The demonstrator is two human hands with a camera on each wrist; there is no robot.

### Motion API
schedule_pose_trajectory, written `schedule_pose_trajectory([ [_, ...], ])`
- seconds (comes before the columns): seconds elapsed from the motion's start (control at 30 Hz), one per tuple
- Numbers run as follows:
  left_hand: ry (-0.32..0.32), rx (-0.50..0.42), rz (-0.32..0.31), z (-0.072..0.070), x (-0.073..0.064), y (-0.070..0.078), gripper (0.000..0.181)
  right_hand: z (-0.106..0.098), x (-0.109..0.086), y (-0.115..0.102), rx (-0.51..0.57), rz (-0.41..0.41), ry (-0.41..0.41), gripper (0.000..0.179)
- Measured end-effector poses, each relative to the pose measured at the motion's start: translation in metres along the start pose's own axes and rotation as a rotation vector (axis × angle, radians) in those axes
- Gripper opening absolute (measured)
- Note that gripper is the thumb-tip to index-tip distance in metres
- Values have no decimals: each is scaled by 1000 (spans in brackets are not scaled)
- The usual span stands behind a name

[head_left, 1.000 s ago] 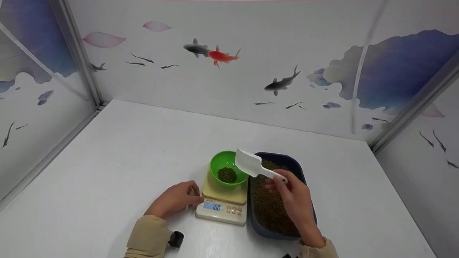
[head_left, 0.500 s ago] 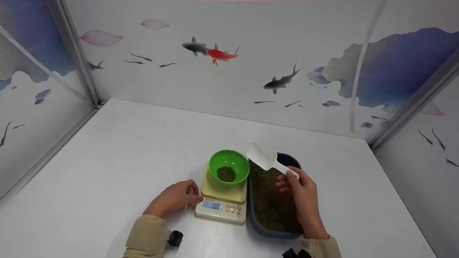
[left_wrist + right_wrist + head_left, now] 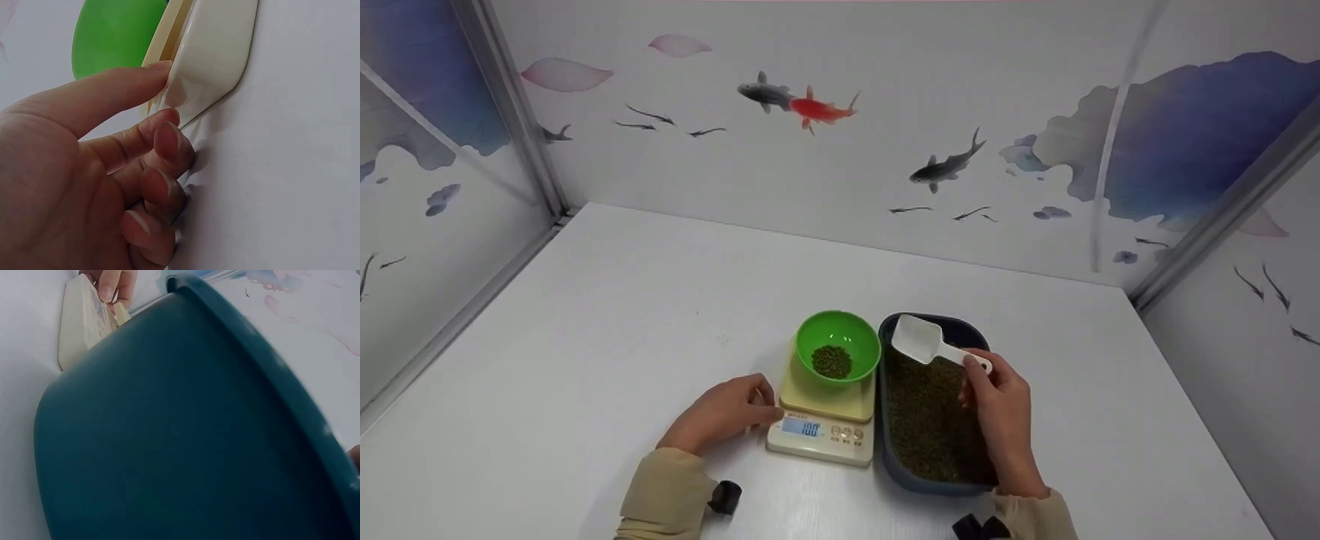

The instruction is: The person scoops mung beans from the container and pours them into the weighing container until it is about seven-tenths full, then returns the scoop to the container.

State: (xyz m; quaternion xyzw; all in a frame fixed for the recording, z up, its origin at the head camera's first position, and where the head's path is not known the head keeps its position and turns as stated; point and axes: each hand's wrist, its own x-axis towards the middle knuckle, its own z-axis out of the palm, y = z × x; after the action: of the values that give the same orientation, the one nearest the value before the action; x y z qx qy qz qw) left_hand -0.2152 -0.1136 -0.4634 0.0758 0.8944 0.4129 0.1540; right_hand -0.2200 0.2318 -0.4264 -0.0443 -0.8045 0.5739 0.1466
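My right hand (image 3: 1006, 401) pinches the handle of a white plastic scoop (image 3: 919, 339), holding it over the far part of a dark blue tub (image 3: 919, 484). Greenish-brown pellets (image 3: 934, 431) fill much of the tub. Left of it, a green bowl (image 3: 851, 330) with a small heap of the same pellets (image 3: 832, 363) sits on a kitchen scale (image 3: 819, 450) with a lit display. My left hand (image 3: 721, 411) rests beside the scale, its thumb (image 3: 152, 76) touching the scale's edge and its other fingers loosely bent. In the right wrist view the tub's wall (image 3: 169, 416) hides the scoop.
The white table (image 3: 645, 300) is bounded by a back panel (image 3: 840, 172) printed with fish and by side panels with metal posts (image 3: 514, 112). The tub stands close against the scale's right side. A few specks (image 3: 723, 339) lie on the tabletop to the left.
My right hand has carried the scoop rightward from the bowl's rim to over the tub and turned it. The left hand has stayed at the scale.
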Motion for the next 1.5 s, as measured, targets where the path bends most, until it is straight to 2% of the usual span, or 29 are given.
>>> schedule_pose_trajectory([
  [0.17, 0, -18, 2, 0, -1, 0, 27, 1, -1, 3, -31, -33, 17, 30],
  [0.47, 2, -26, -5, 0, -1, 0, 27, 1, -1, 6, -97, -82, 57, 37],
  [0.67, -3, -18, -11, 0, -1, 0, 27, 1, 0, 11, -136, -78, 84, 40],
  [0.83, -3, -21, -13, 0, 0, 0, 27, 3, -2, 6, -161, -80, 45, 37],
  [1.3, -3, -14, -27, 0, 0, 1, 26, 4, -1, 9, -130, -42, -125, 31],
  [1.5, 4, -2, -29, 0, 0, 1, 26, 4, -1, 7, -194, -21, -177, 28],
])
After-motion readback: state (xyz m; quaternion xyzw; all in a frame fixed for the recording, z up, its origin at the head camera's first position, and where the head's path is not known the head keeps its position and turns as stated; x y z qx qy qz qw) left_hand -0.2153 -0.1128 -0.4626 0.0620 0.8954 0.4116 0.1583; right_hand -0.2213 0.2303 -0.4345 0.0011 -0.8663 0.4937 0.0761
